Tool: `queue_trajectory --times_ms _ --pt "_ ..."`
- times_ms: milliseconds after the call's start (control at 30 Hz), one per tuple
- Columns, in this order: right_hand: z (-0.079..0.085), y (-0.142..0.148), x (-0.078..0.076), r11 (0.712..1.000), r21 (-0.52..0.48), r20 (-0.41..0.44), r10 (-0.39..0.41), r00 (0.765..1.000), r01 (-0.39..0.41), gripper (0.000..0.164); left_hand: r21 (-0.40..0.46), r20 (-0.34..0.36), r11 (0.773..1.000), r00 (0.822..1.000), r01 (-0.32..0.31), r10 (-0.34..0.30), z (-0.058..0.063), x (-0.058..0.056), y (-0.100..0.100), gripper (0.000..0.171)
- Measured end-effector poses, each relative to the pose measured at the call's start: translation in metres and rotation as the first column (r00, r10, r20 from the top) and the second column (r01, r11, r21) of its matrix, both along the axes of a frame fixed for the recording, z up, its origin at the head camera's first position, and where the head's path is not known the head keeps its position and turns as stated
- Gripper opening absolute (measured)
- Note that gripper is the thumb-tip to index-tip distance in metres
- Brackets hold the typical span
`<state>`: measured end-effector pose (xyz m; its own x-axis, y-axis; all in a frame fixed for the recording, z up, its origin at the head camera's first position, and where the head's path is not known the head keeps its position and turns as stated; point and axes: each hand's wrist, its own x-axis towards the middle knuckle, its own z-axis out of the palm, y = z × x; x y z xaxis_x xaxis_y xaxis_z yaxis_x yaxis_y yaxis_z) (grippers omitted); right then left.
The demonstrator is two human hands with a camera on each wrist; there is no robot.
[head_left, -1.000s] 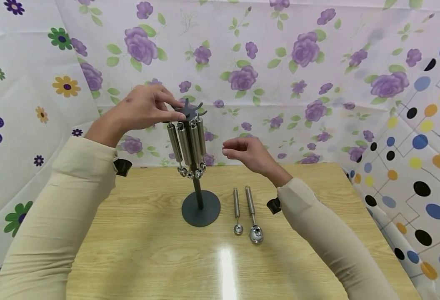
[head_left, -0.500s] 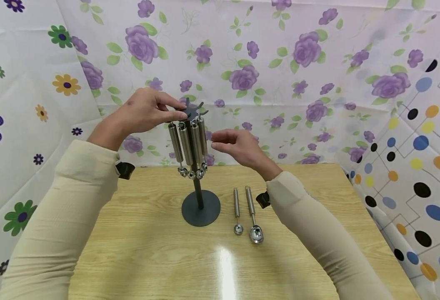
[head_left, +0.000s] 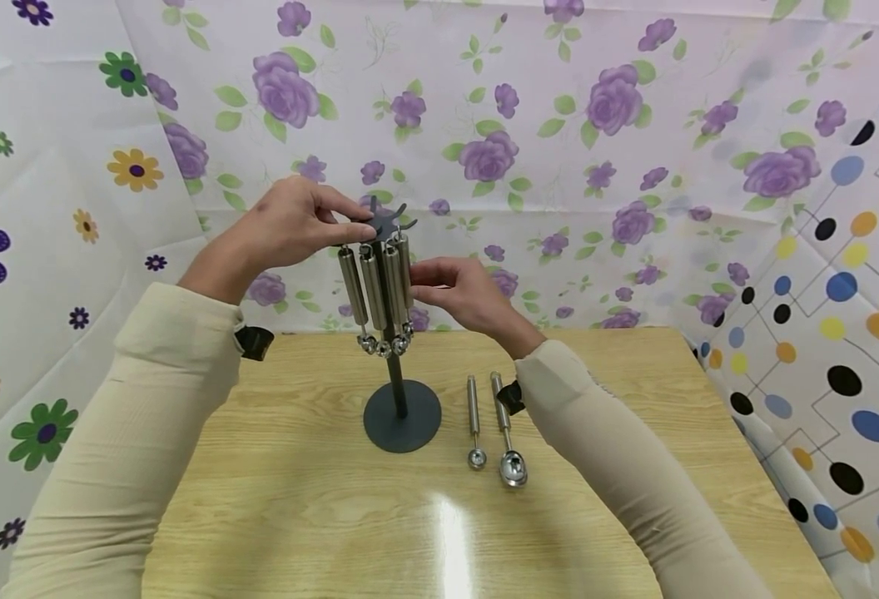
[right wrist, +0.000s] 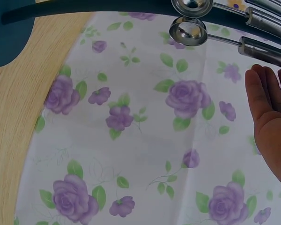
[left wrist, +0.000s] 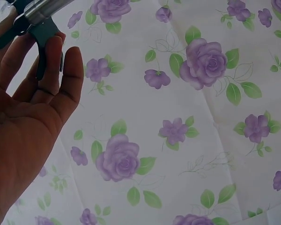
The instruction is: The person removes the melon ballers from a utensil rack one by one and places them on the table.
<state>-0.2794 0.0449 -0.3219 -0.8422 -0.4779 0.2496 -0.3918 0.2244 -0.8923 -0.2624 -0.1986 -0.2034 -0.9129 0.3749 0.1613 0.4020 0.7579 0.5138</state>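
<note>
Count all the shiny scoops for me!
6 that I can see. Four hanging scoops dangle from the stand. On the table, right of it, lie a small scoop and, next to that, a big scoop. More may hide behind the hanging ones.

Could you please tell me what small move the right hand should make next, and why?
Probably the right hand should gently close its fingers on the nearest hanging scoop: they are right at its handle, though whether they touch is unclear. The left hand grips the top of the stand, which may keep it steady.
</note>
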Motion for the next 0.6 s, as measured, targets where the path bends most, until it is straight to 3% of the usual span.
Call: queue_trajectory --times_ms 267,600 --pt "0.0003 -0.0069 0.0008 1.000 0.007 -0.025 0.023 0.999 -0.023 0.031 0.005 -0.005 1.000 1.000 0.007 -0.007 -0.0003 -0.0001 0.0001 0.031" --pt "0.0020 -0.0047 0.0022 1.000 0.016 -0.044 -0.021 0.999 0.021 0.026 0.019 0.006 1.000 1.000 0.008 -0.008 -0.0005 -0.0002 0.0006 0.033"
